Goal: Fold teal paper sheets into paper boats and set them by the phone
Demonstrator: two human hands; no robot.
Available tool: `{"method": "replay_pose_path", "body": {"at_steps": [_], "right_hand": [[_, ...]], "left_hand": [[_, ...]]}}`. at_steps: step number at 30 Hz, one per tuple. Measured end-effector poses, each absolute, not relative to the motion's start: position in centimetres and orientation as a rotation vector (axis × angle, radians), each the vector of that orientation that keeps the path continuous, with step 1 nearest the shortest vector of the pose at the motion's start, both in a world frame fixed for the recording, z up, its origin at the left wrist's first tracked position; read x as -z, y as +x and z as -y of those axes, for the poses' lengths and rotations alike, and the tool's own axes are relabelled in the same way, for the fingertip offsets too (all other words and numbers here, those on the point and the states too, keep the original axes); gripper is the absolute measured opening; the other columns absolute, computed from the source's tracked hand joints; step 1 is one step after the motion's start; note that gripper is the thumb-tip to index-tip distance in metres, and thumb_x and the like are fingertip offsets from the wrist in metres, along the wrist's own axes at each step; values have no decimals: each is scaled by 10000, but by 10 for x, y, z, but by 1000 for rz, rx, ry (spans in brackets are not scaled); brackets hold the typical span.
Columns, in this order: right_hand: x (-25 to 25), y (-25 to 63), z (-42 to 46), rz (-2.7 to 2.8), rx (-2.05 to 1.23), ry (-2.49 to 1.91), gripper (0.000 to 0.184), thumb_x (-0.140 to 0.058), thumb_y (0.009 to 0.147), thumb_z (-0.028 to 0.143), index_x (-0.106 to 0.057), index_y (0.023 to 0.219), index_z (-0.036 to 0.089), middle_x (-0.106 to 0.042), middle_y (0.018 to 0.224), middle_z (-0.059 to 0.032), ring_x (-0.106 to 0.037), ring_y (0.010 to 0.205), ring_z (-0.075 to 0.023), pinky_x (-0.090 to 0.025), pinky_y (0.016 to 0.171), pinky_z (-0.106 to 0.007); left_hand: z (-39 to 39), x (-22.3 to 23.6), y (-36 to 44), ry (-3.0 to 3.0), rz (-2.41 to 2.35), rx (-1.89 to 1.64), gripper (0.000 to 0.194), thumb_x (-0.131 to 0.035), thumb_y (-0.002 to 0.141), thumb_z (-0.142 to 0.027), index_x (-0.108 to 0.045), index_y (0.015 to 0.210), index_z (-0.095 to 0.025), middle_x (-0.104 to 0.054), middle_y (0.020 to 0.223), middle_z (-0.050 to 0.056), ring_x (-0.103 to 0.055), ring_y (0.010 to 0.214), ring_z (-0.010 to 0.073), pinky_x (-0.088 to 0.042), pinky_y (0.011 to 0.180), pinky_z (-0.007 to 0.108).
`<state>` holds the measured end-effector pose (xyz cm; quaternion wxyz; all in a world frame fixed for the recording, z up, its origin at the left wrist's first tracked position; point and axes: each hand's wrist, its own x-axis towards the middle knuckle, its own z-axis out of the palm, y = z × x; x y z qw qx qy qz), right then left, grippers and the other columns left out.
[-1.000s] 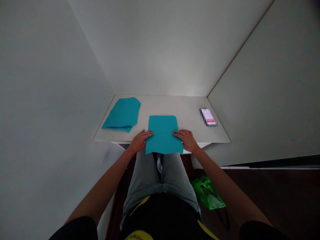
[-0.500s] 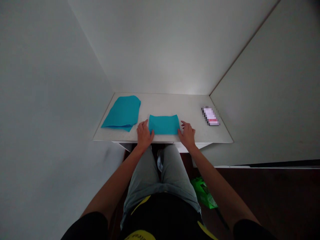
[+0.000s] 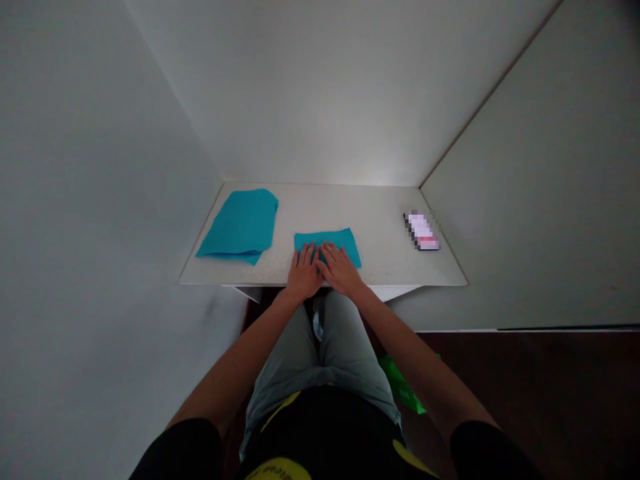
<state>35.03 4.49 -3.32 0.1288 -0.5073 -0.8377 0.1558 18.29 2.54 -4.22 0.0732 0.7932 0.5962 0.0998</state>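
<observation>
A folded turquoise cloth [image 3: 350, 243] lies near the front edge of the white tabletop [image 3: 320, 207], its near edge partly hidden by my hands. My left hand [image 3: 304, 272] rests flat on its left half, fingers stretched out and pointing away from me. Flat on the middle and right of the cloth is my right hand [image 3: 340, 268], fingers also extended. The two hands meet at the thumbs. Whether the material is felt or another fabric I cannot tell.
At the left of the tabletop lies a pile of turquoise cloth sheets [image 3: 243, 223]. A phone [image 3: 421, 230] with a blurred-out screen sits at the right. Walls enclose the back and sides. A green bag [image 3: 403, 387] is on the dark floor at my right.
The cloth, earlier spread and hanging over the front edge, was folded over into a shorter rectangle. Both hands have moved from its sides inward onto its top.
</observation>
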Motion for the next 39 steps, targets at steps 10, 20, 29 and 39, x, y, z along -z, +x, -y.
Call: {"method": "replay_pose_path", "body": {"at_steps": [10, 20, 29, 39], "right_hand": [[34, 364, -48, 2515, -493, -1459, 613, -289, 1187, 465, -505, 1681, 175, -400, 1780, -99, -402, 1634, -292, -317, 1352, -506], [55, 360, -81, 2380, -350, -1541, 636, -291, 1172, 447, -484, 1686, 128, -393, 1780, -128, -367, 1653, -311, -278, 1374, -545], [66, 416, -103, 2389, -204, -1667, 750, -253, 1154, 518, -299, 1765, 86, -292, 1803, -180, -303, 1685, -363, -105, 1395, -669], [63, 418, -91, 2602, -237, -1432, 682, -291, 1163, 447, -371, 1740, 92, -270, 1818, -167, -270, 1700, -329, -241, 1390, -590]], "left_hand": [[-33, 39, 185, 2380, -1773, -306, 624, -385, 1079, -267, -474, 1628, 17, -383, 1755, 256, -293, 1687, 365, -220, 1404, 562], [-67, 41, 182, 2415, -1765, -236, 770, -450, 1088, -520, -336, 1754, -151, -221, 1841, 127, -167, 1729, 330, -104, 1418, 589], [-78, 38, 150, 2294, -1930, -253, 860, -423, 1103, -556, -304, 1716, 35, -201, 1814, 261, -165, 1723, 379, -80, 1420, 579], [-75, 43, 203, 2440, -1620, -378, 653, -374, 1123, -404, -416, 1716, -134, -296, 1815, 129, -214, 1716, 341, -182, 1406, 598]]}}
